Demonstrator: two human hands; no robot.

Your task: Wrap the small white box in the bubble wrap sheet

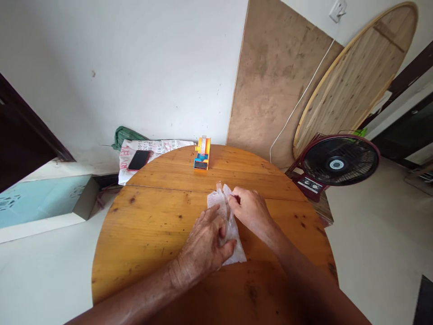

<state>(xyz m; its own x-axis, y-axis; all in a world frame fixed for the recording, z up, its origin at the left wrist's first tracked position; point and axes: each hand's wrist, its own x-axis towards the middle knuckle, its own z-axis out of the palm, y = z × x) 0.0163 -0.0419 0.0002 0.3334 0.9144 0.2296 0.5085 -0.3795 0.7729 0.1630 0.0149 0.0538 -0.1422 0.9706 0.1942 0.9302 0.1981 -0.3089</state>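
Observation:
A piece of white bubble wrap (233,234) lies near the middle of the round wooden table (152,216). My left hand (206,246) rests on its lower part, fingers curled over it and thumb pressing its edge. My right hand (250,210) pinches the wrap's upper right edge with closed fingers. What is inside the wrap, if anything, is hidden. An orange and blue tape dispenser (202,153) stands at the table's far edge, well beyond both hands.
A dark phone (138,160) lies on a printed white bag (158,146) beyond the table's far left rim. A floor fan (338,162) stands to the right. A brown board (277,81) and a round wooden tabletop (358,76) lean on the wall. A pale blue box (40,201) sits left.

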